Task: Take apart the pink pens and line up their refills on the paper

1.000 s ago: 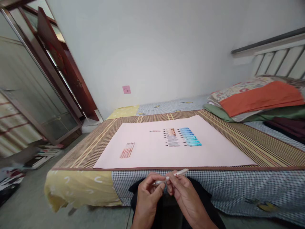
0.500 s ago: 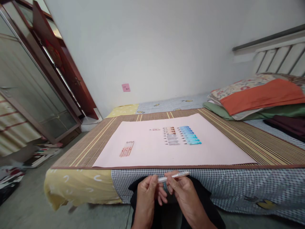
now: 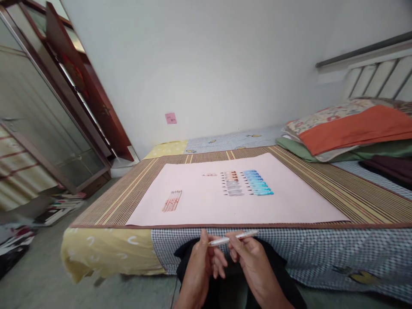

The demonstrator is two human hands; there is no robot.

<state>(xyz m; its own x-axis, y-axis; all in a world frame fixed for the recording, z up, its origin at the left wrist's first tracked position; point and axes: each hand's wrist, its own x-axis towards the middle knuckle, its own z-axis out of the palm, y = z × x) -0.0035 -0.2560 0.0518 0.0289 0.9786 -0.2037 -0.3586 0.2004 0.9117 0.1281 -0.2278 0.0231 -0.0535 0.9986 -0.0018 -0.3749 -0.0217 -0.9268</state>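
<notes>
My right hand [image 3: 247, 252] pinches a slim white pen [image 3: 220, 241] between thumb and fingertips, just in front of the bed edge. The pen lies nearly level, its right end raised a little. At its left end is my left hand [image 3: 206, 259], thumb up and fingers spread apart; whether it touches the pen I cannot tell. Beyond the hands, a pale pink sheet [image 3: 199, 214] bears a column of blue and turquoise pens [image 3: 257, 182], a column of brown and grey pens [image 3: 232, 183], a lone pale pen [image 3: 210, 174] and a slanted group of red-and-white pens [image 3: 173, 201].
The sheet lies on a striped mat [image 3: 112, 197] over a bed with a checked cover [image 3: 322, 253]. Folded bedding with an orange band [image 3: 350, 131] is stacked at the right. A pink note [image 3: 171, 118] sticks to the wall. Books [image 3: 61, 206] lie on the floor at left.
My left thumb has lifted and moved apart from the pen, so more of the pen's left end shows. The right hand keeps its pinch, and the pens on the sheet stay put.
</notes>
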